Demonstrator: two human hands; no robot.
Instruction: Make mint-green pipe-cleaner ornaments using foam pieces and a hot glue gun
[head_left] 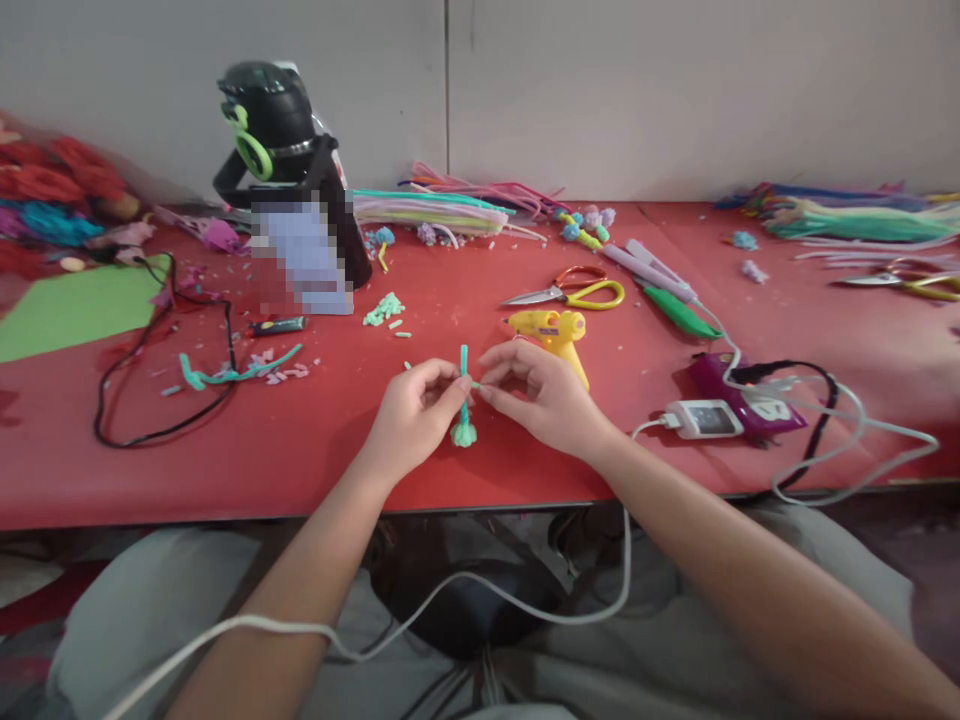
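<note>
Left hand (409,418) pinches a thin, fuzzy, blue-green stick (464,362) between thumb and finger. The stick is straight, between the 2 hands at the near side of the smooth red table (330,450). At its low end is a round, bumpy, pale green puff (463,436). The right hand (546,398) has curled fingers, with the tips closed on a tiny pale green bit (477,386) by the stick. Just past that hand lies a chunky yellow plastic glue gun (559,326). Farther back are 1 pair of shiny metal scissors (556,293) with red and yellow loops.
</note>
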